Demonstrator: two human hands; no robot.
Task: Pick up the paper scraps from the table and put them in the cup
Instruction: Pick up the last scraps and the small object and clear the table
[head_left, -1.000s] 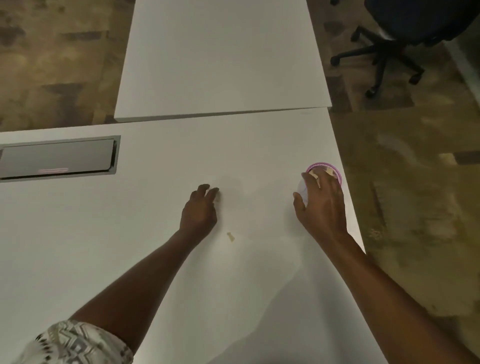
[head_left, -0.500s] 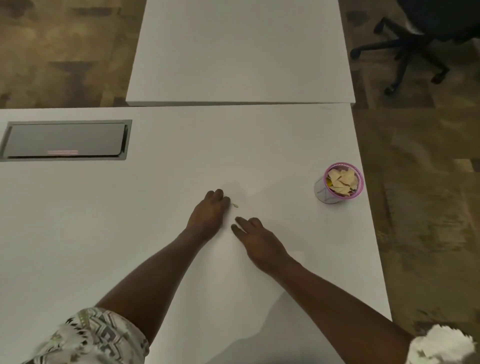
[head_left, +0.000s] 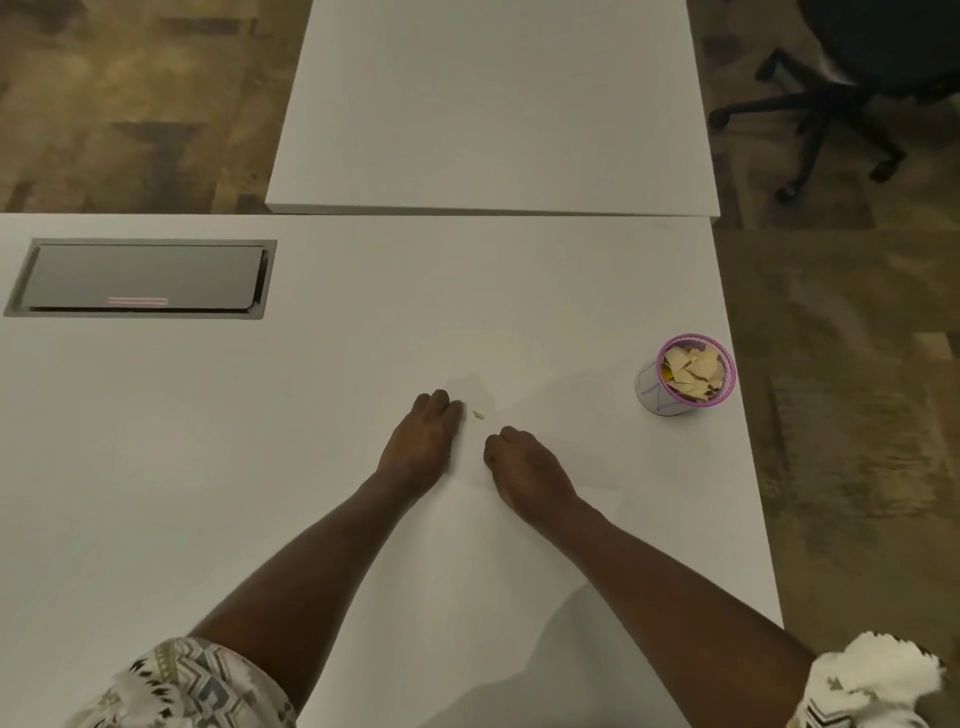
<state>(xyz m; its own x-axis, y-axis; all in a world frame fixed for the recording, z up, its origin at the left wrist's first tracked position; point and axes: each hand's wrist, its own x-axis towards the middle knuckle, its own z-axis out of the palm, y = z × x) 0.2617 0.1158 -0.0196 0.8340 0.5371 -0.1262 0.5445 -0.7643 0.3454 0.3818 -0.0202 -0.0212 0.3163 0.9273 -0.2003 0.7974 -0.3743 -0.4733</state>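
A tiny tan paper scrap (head_left: 478, 414) lies on the white table (head_left: 260, 467), between my two hands. My left hand (head_left: 423, 441) rests palm down just left of it, fingertips almost at the scrap. My right hand (head_left: 524, 462) lies just below and right of it, fingers curled down onto the table; whether it pinches anything is hidden. A white cup with a pink rim (head_left: 685, 376) stands near the table's right edge, filled with several tan scraps.
A grey cable hatch (head_left: 140, 278) is set into the table at the far left. A second white table (head_left: 493, 104) abuts the far side. An office chair base (head_left: 831, 109) stands on the carpet at top right. The table's right edge runs close past the cup.
My right hand left the cup and came to the middle of the table beside my left hand. Its fingers have curled since half a second ago. The left hand hardly moved.
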